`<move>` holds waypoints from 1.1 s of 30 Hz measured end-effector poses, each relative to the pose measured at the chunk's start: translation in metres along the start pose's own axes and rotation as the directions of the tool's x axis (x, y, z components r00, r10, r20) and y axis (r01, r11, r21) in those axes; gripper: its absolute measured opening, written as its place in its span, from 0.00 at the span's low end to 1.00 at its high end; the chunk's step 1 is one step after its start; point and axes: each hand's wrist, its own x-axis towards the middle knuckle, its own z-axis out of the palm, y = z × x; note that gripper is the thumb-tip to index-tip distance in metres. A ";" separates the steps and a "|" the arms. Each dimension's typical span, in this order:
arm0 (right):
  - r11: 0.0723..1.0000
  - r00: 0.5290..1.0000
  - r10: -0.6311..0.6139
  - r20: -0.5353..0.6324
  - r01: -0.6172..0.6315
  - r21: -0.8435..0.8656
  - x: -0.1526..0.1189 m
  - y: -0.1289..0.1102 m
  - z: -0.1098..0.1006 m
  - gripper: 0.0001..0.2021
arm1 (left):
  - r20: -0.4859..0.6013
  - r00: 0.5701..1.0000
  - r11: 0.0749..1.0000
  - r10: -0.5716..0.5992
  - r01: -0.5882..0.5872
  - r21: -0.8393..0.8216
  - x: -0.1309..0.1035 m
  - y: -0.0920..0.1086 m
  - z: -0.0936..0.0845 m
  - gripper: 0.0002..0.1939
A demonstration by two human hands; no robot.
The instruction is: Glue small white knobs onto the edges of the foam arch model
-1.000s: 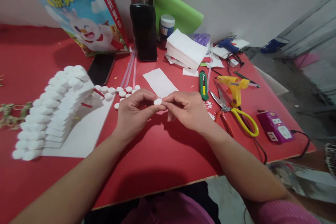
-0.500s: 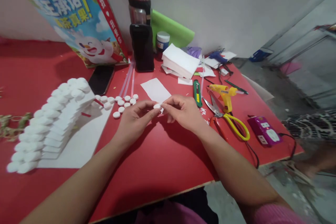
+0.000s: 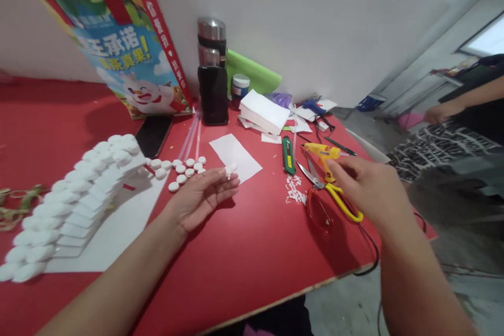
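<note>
Your left hand (image 3: pixel 205 195): pinches one white disc (image 3: pixel 231 168)
Your right hand (image 3: pixel 368 189): at one glue gun (image 3: pixel 316 150), grip unclear
Scissors (image 3: pixel 318 184): one pair

The small white disc (image 3: pixel 231 169) sits at the fingertips of the left hand (image 3: pixel 205 194), tilted, with a short white piece jutting at six o'clock; its finer detail is blurred. Between two and three o'clock from it, the yellow hot-glue gun (image 3: pixel 321 151) points its nozzle toward nine, its handle slanting to five, partly hidden by the right hand (image 3: pixel 366 194).
</note>
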 end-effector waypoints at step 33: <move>0.220 0.928 -0.134 0.349 -0.315 0.923 0.001 -0.082 0.085 0.17 | 0.026 0.944 0.920 0.329 -0.326 0.218 -0.002 0.003 -0.005 0.19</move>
